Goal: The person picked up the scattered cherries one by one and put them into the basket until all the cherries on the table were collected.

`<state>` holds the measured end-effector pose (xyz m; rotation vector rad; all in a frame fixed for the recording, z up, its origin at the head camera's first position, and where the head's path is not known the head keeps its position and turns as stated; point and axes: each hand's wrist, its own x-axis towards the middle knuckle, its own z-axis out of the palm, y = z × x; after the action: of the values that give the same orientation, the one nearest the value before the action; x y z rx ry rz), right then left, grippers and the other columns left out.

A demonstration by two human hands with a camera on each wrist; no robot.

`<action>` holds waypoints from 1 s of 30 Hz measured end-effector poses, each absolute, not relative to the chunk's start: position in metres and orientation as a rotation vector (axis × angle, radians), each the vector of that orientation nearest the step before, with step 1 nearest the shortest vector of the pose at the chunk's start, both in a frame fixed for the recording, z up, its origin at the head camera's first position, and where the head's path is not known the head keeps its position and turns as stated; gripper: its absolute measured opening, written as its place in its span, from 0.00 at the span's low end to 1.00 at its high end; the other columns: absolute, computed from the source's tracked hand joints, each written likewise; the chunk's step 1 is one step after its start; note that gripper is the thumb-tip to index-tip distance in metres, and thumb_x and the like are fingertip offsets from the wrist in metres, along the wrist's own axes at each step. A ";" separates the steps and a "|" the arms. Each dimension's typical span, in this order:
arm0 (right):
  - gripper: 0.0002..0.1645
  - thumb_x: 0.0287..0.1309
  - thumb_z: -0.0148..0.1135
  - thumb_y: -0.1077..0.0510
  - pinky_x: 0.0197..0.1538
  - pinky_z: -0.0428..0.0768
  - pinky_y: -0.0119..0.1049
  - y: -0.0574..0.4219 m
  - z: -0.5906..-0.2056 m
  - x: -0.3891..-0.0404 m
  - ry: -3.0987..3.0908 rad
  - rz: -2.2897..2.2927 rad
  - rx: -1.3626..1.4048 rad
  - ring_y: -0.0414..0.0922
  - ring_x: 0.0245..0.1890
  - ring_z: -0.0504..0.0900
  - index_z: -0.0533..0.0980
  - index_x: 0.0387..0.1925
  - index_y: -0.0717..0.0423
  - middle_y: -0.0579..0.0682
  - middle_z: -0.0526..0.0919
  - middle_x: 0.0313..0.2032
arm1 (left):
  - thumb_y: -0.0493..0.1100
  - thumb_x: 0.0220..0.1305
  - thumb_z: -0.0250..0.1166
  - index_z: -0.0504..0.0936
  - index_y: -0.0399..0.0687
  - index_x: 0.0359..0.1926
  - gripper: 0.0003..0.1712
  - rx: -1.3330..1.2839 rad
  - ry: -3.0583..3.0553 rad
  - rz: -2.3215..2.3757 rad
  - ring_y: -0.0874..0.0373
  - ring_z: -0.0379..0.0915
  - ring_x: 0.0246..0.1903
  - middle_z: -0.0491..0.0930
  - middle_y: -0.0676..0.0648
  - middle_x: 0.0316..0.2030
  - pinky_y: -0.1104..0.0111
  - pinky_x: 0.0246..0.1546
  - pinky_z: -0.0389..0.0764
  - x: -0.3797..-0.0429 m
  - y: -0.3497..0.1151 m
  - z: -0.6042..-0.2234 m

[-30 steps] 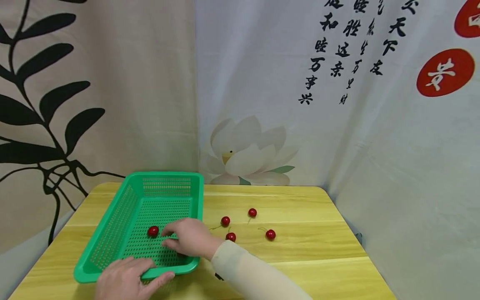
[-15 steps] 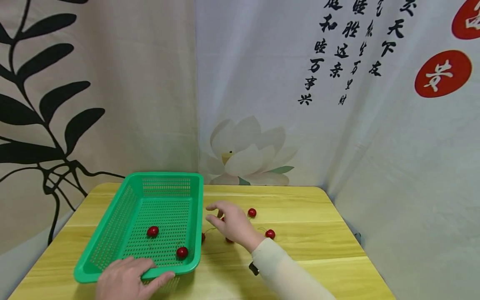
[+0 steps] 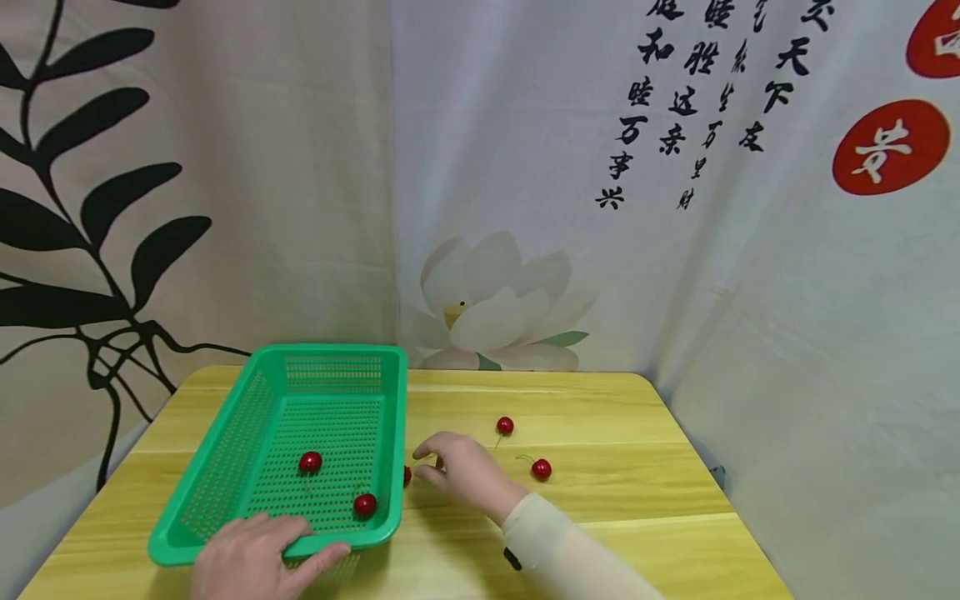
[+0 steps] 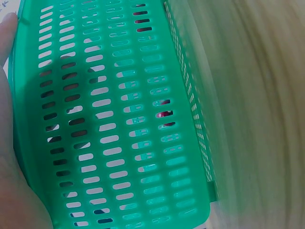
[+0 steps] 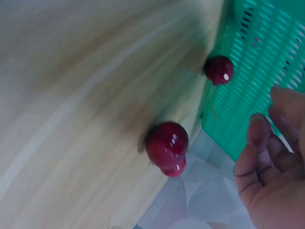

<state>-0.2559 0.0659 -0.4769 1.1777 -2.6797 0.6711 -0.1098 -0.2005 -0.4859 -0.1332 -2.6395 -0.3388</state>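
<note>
A green plastic basket (image 3: 395, 417) stands on the left of the table. My left hand (image 3: 251, 558) grips its near rim, fingers over the edge and thumb along the outside. Inside lie two red cherries, one near the middle (image 3: 310, 462) and another in the near right corner (image 3: 364, 505). Just right of the basket, my right hand (image 3: 468, 475) hovers with bent fingers and nothing between them. In the right wrist view, a stemmed cherry (image 5: 219, 70) sits against the basket's side. Two more cherries (image 5: 167, 143) overlap on the table below the hand, hidden from the head view.
Two stemmed cherries lie farther right on the wooden table (image 3: 637, 500), one toward the back (image 3: 505, 426) and one nearer (image 3: 541, 469). A printed cloth (image 3: 525, 167) hangs behind the table's back edge.
My right hand has left the basket, where a cherry now shows in the near corner, and moved right over the table, then slightly lower. The left hand has stayed on the rim.
</note>
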 end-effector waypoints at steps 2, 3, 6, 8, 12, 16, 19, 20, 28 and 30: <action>0.10 0.61 0.69 0.54 0.33 0.77 0.23 0.061 -0.482 -0.256 -2.667 0.576 1.203 0.29 0.30 0.75 0.84 0.44 0.51 0.42 0.84 0.42 | 0.85 0.45 0.58 0.78 0.73 0.18 0.28 -0.141 -2.626 -0.339 0.64 0.64 0.16 0.76 0.66 0.17 0.64 0.18 0.71 -0.110 -0.200 -0.486; 0.10 0.60 0.69 0.54 0.34 0.77 0.23 0.059 -0.484 -0.257 -2.660 0.534 1.211 0.29 0.31 0.76 0.84 0.43 0.50 0.42 0.84 0.42 | 0.85 0.45 0.58 0.78 0.73 0.17 0.27 -0.143 -2.616 -0.339 0.64 0.64 0.16 0.76 0.66 0.17 0.64 0.18 0.71 -0.110 -0.200 -0.487; 0.09 0.59 0.71 0.54 0.38 0.79 0.27 0.052 -0.489 -0.258 -2.645 0.451 1.219 0.31 0.36 0.77 0.84 0.42 0.48 0.41 0.84 0.42 | 0.85 0.44 0.59 0.78 0.72 0.17 0.28 -0.145 -2.593 -0.340 0.64 0.62 0.15 0.75 0.66 0.16 0.65 0.16 0.69 -0.111 -0.200 -0.488; 0.09 0.58 0.71 0.54 0.41 0.80 0.29 0.048 -0.490 -0.257 -2.643 0.422 1.227 0.32 0.40 0.78 0.84 0.41 0.47 0.41 0.84 0.41 | 0.85 0.44 0.59 0.78 0.72 0.17 0.28 -0.137 -2.591 -0.340 0.64 0.61 0.14 0.74 0.65 0.15 0.66 0.16 0.68 -0.111 -0.200 -0.487; 0.09 0.57 0.72 0.53 0.41 0.80 0.27 0.042 -0.492 -0.256 -2.645 0.348 1.252 0.31 0.38 0.78 0.83 0.38 0.48 0.41 0.84 0.38 | 0.85 0.44 0.59 0.80 0.71 0.18 0.29 -0.123 -2.596 -0.335 0.64 0.61 0.14 0.74 0.64 0.15 0.65 0.15 0.68 -0.110 -0.200 -0.488; 0.09 0.54 0.74 0.55 0.38 0.80 0.25 0.036 -0.495 -0.254 -2.670 0.244 1.257 0.31 0.33 0.77 0.82 0.37 0.50 0.40 0.83 0.34 | 0.85 0.44 0.58 0.79 0.72 0.19 0.28 -0.113 -2.596 -0.327 0.64 0.61 0.14 0.75 0.65 0.15 0.65 0.16 0.68 -0.110 -0.200 -0.491; 0.09 0.53 0.74 0.60 0.38 0.80 0.25 0.032 -0.496 -0.254 -2.691 0.173 1.250 0.31 0.32 0.77 0.82 0.36 0.50 0.40 0.82 0.33 | 0.85 0.44 0.58 0.79 0.72 0.19 0.28 -0.110 -2.596 -0.327 0.64 0.61 0.14 0.73 0.66 0.15 0.65 0.16 0.68 -0.111 -0.200 -0.491; 0.09 0.53 0.73 0.61 0.38 0.80 0.25 0.031 -0.496 -0.254 -2.693 0.154 1.250 0.32 0.32 0.77 0.81 0.36 0.50 0.40 0.81 0.33 | 0.85 0.44 0.59 0.79 0.72 0.18 0.28 -0.112 -2.591 -0.330 0.64 0.61 0.14 0.72 0.66 0.14 0.65 0.16 0.68 -0.111 -0.200 -0.490; 0.11 0.53 0.74 0.55 0.37 0.80 0.27 0.029 -0.500 -0.253 -2.636 0.093 1.300 0.32 0.32 0.77 0.81 0.38 0.47 0.39 0.81 0.32 | 0.84 0.43 0.61 0.76 0.74 0.17 0.26 -0.132 -2.540 -0.327 0.65 0.55 0.12 0.64 0.67 0.11 0.68 0.13 0.62 -0.112 -0.199 -0.493; 0.11 0.55 0.73 0.53 0.38 0.80 0.26 0.028 -0.501 -0.253 -2.603 0.117 1.320 0.31 0.31 0.76 0.82 0.41 0.47 0.39 0.81 0.32 | 0.84 0.43 0.62 0.76 0.74 0.17 0.26 -0.134 -2.521 -0.327 0.65 0.54 0.12 0.64 0.68 0.11 0.68 0.13 0.61 -0.113 -0.200 -0.494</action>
<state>-0.2532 0.0283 -0.5009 1.3197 -2.6033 0.1175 -0.1125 -0.1996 -0.4945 -0.1341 -2.5205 -0.3272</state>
